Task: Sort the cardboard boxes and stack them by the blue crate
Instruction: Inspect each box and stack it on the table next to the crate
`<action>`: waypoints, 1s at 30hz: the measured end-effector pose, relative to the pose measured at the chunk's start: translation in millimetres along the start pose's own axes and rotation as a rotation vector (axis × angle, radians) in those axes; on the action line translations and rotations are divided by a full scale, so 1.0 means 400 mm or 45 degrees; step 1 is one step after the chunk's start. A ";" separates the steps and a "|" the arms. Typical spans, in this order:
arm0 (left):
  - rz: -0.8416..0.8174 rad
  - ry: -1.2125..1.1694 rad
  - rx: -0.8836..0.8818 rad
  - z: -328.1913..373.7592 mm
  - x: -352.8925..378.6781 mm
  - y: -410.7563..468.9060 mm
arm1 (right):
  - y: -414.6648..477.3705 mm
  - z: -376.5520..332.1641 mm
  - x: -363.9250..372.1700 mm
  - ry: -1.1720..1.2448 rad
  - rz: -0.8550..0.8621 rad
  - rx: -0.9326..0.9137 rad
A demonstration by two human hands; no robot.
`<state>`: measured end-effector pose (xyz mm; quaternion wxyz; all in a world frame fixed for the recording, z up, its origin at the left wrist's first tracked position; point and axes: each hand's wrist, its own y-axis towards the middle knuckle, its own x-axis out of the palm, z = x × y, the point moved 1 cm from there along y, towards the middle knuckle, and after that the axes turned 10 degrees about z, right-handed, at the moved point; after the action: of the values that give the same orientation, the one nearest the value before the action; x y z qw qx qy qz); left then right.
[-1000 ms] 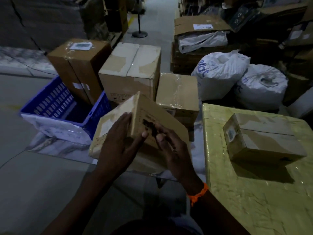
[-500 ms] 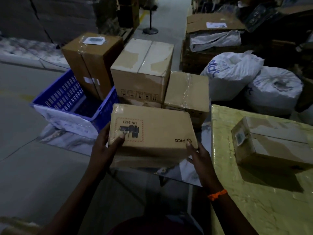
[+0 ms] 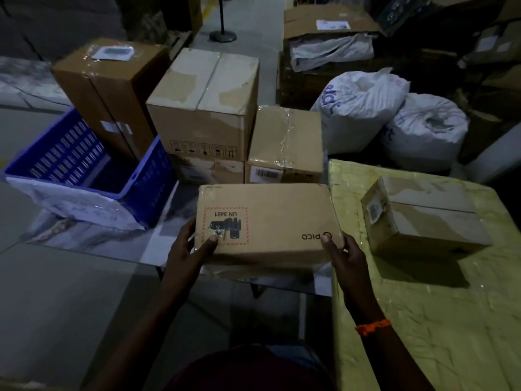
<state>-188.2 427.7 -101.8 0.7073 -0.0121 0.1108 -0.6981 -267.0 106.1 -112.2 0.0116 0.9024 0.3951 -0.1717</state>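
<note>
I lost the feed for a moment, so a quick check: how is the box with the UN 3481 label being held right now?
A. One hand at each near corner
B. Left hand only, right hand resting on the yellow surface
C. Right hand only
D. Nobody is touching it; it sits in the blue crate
A: the left hand grips the label end of the PICO box and the right hand grips the opposite near corner.

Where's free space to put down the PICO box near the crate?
Free: the floor strip between the blue plastic crate and the flat PICO cardboard box, and the yellow wrapped surface in front of the small taped box. Crowded: behind, with stacked cartons and white sacks.
</note>
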 end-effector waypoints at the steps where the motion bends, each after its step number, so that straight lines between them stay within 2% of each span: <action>1: -0.001 0.011 0.005 -0.001 0.002 -0.001 | 0.000 0.001 0.000 0.029 -0.004 0.011; 9: -0.128 -0.095 -0.121 0.015 -0.008 0.027 | 0.018 0.007 -0.006 0.174 -0.192 0.013; 11: -0.153 -0.098 -0.095 0.024 -0.014 0.022 | 0.022 0.003 -0.019 0.147 -0.245 -0.013; 17: -0.056 -0.081 -0.006 -0.025 -0.087 -0.021 | -0.021 0.060 -0.073 0.108 -0.291 0.000; 21: -0.027 -0.068 -0.041 -0.068 -0.101 -0.062 | -0.047 0.143 -0.073 0.154 -0.186 0.118; 24: 0.103 -0.083 -0.111 -0.095 -0.082 -0.090 | -0.060 0.165 -0.070 0.144 -0.203 0.123; 26: 0.191 -0.166 -0.187 -0.113 -0.076 -0.112 | -0.062 0.160 -0.066 0.183 -0.187 0.246; 30: 0.231 -0.279 -0.338 -0.128 -0.061 -0.145 | -0.054 0.154 -0.053 0.126 -0.165 0.483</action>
<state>-254.2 457.6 -138.1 0.7673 -0.1712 0.1249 -0.6052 -314.4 96.3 -160.9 -0.1891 0.8684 0.4131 -0.1988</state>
